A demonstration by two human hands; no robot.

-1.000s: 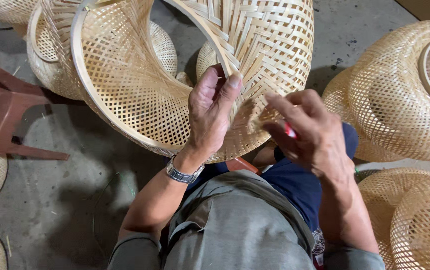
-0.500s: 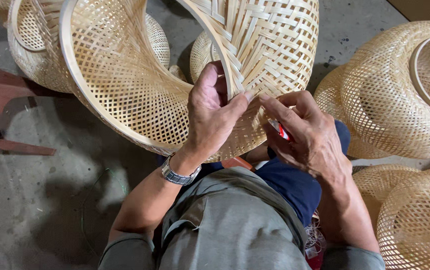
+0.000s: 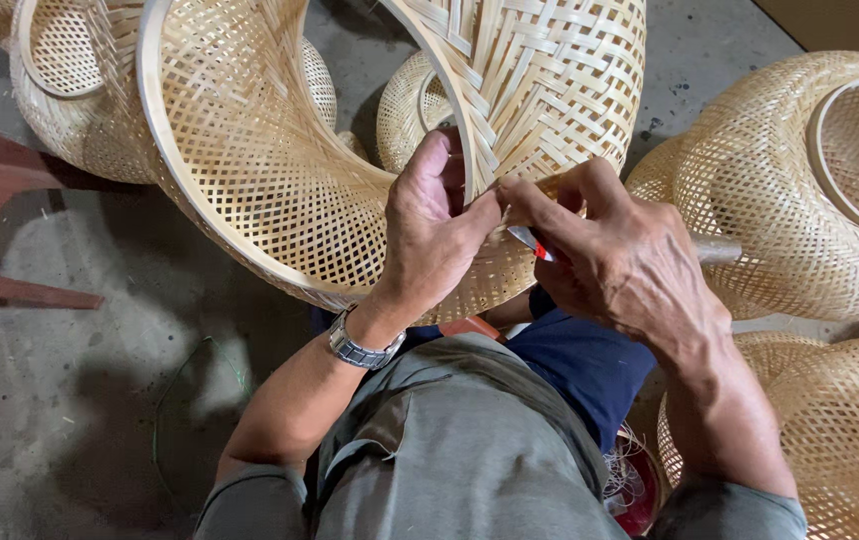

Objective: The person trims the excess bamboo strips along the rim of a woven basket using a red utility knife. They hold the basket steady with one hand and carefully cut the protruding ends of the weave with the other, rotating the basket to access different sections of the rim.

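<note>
A large woven bamboo basket [image 3: 280,170] rests on my lap, its open mouth tilted toward the left. My left hand [image 3: 435,235] grips the woven wall at the basket's rim, thumb pressed against the strips. My right hand [image 3: 615,260] is closed around a small tool with a red handle and a metal tip [image 3: 530,242], held against the same strips right beside my left thumb. A metal watch [image 3: 362,348] sits on my left wrist.
Several more woven bamboo baskets lie around: one at the right [image 3: 800,190], one at lower right [image 3: 840,440], others at upper left [image 3: 60,90]. A red plastic stool [image 3: 0,220] stands at the left on the concrete floor [image 3: 80,400].
The basket has turned and shifted slightly to the right on my lap. Both hands have drawn closer together at the rim, the tool tip now beside my left thumb.
</note>
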